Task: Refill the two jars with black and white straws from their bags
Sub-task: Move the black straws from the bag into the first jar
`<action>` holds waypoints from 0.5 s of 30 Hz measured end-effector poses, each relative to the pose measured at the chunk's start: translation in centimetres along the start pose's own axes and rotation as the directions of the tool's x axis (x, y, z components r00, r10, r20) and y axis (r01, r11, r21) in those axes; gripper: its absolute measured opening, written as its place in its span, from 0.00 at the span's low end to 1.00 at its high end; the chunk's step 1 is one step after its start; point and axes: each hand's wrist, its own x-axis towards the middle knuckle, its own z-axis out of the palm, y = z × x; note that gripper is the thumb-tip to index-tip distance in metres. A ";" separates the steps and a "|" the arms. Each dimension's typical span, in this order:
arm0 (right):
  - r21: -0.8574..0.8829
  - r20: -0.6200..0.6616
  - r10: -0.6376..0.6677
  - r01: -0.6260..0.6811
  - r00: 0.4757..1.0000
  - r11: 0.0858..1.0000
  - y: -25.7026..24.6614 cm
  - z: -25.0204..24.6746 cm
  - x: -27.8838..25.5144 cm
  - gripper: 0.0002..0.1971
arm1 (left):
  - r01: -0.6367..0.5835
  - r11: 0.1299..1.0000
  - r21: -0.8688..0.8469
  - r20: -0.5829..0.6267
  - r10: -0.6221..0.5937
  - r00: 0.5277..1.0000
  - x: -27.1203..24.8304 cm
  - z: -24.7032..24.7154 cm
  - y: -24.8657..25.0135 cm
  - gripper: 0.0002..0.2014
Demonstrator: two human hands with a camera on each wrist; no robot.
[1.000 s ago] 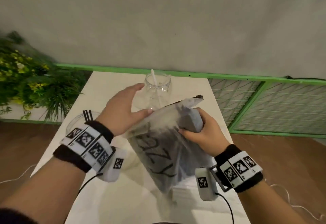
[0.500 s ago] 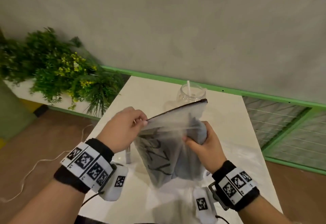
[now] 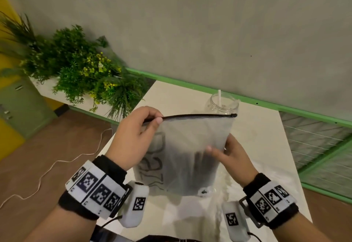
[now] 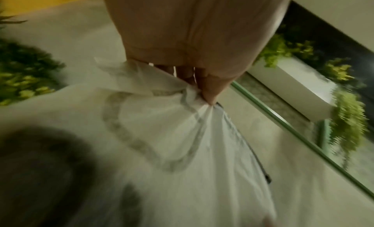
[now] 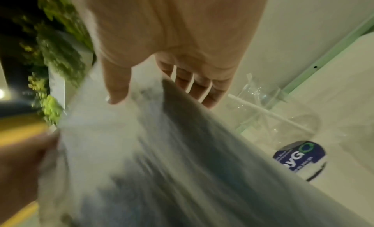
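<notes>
Here, nearest the camera, both wrists wear black bands with square-patterned markers, and between the hands a frosted zip bag [image 3: 187,154] is held upright above the white table [image 3: 262,146]. The left hand [image 3: 133,137] grips the bag's top left corner: its fingers [image 4: 208,89] are curled tight and the plastic is bunched into a pinch at the end of the black zipper strip [image 3: 198,116], which runs level across the top to the slider at the right end. The right hand [image 3: 231,155] holds the bag's right edge about halfway down, thumb pressed on the near face and the other fingers [image 5: 199,88] behind the plastic, only loosely bent. A dark bundle, seemingly the black straws [image 3: 203,167], shows through the frosted plastic in the lower half, just left of the right thumb; dark lettering runs down the bag's left side. Behind the bag, towards the table's far edge, stands a clear glass jar [image 3: 223,104] with one white straw [image 3: 219,96] leaning in it. Beyond the table runs a green rail against a grey wall, with leafy green plants [image 3: 80,70] to the left
</notes>
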 end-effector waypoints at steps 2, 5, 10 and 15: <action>0.146 -0.028 -0.021 0.025 0.999 0.989 -1.3 0.2 0.4 0.29 | 0.047 0.999 -0.015 -0.010 -0.047 0.999 -0.2 0.1 -0.5 0.06; 0.271 -0.137 -0.002 0.040 0.991 0.962 -2.7 0.4 1.4 0.22 | 0.075 0.997 -0.031 -0.003 -0.075 0.997 -0.4 0.2 -1.0 0.07; 0.292 -0.237 -0.020 0.091 0.971 0.952 -3.8 0.3 2.0 0.05 | 0.092 0.995 0.029 -0.020 -0.091 0.996 -0.7 -0.4 -1.1 0.07; 0.297 -0.229 -0.044 0.113 0.972 0.948 -4.4 0.0 1.4 0.07 | -0.010 0.978 0.209 0.077 -0.006 0.997 0.1 -0.5 0.0 0.02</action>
